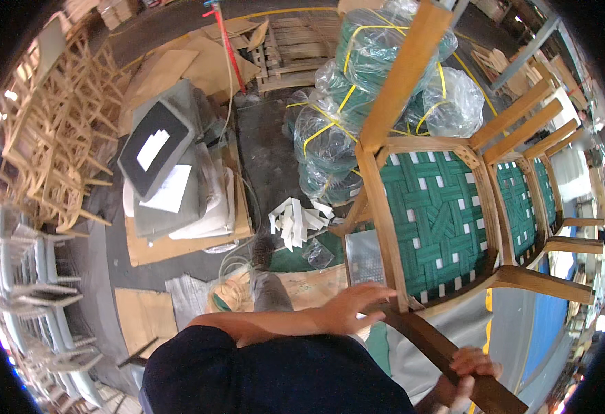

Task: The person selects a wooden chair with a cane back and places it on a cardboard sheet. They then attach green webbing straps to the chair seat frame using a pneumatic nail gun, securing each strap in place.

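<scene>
Green woven strap seat [440, 214] in a brown angular wooden chair [384, 228], just right of the person's middle. So what are the hands up to?

> Right hand [464, 376] is wrapped around the chair's dark brown squared wooden leg [423, 338], fingers curled over, knuckles up. Left forearm cuts across the chest, and the left hand [354, 307] has its fingers reaching out, a bit apart, right by the frame corner where that leg starts. Can't tell if the fingertips actually touch.

Much elbow room?

> Not on the right, lol. A second green-strapped wooden chair [516, 203] sits right up against the far rail. On the left there's a strip of dark grey floor [264, 162] between the grey boxy cushion pile [168, 221] and some rounded green bundles in clear plastic [330, 141]. One tall wooden post [406, 76] of the chair overlaps the bundles from this angle.

Textures?

> Flat over-under weave with small whitish gaps, straight-grained wood, crinkly shiny wrap cinched with thin yellow straps [344, 100]. Heap of flat white strips [297, 222] on the floor, and curvy pale wooden chair frames [68, 131] stacked far left.
</scene>
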Demonstrator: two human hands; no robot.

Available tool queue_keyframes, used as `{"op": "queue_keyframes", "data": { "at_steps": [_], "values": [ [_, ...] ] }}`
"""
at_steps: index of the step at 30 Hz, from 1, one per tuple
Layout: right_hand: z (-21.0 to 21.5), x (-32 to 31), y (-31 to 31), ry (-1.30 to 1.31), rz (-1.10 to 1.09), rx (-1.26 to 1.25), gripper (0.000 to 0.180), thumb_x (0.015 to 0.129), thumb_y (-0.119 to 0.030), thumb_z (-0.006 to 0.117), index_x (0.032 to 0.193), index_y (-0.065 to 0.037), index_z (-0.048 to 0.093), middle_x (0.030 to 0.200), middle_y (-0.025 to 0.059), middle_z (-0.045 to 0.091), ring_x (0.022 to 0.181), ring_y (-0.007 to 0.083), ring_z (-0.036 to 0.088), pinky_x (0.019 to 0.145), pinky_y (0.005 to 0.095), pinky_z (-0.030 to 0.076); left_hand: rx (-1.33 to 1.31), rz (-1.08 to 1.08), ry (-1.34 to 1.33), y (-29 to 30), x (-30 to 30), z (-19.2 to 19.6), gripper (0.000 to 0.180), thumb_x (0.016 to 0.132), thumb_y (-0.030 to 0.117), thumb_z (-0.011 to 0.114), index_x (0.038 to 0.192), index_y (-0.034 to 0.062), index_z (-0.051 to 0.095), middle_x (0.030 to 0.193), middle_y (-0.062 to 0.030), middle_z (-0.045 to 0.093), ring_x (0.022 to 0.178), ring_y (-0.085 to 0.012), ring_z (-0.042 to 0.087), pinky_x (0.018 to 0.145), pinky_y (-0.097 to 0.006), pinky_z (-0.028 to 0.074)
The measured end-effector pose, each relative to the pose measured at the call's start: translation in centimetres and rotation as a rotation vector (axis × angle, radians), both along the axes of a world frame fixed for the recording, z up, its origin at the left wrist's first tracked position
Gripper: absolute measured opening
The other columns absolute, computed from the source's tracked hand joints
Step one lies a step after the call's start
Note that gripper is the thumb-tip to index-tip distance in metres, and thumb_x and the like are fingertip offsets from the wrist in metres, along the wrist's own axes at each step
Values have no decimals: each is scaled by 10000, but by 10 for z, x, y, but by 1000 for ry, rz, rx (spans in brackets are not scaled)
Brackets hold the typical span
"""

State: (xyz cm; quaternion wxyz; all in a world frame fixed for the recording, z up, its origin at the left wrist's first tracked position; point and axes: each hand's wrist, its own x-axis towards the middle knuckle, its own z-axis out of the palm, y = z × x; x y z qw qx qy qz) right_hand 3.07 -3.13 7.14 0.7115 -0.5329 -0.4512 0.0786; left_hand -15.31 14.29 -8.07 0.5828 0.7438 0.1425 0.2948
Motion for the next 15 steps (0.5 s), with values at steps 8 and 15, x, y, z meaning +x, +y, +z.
{"op": "queue_keyframes", "data": {
  "at_steps": [8, 15],
  "values": [
    [5, -41, 36, 318, -798, 139, 162, 851, -249, 656, 838, -87, 657, 713, 71, 630, 658, 262, 635, 673, 449, 534, -157, 56, 900, 163, -149, -230, 328, 950, 343, 652, 1177, 115, 713, 1118, -148, 743, 1031, -316, 730, 880, -472, 576],
    [2, -27, 8, 109, -1044, 64, 236, 883, -303, 619, 793, -94, 682, 653, 52, 605, 603, 256, 605, 658, 505, 531, -411, 260, 896, 279, -170, -363, 242, 952, 304, 678, 1044, 81, 693, 788, -121, 697, 720, -284, 688, 687, -461, 534]
  ]
}}
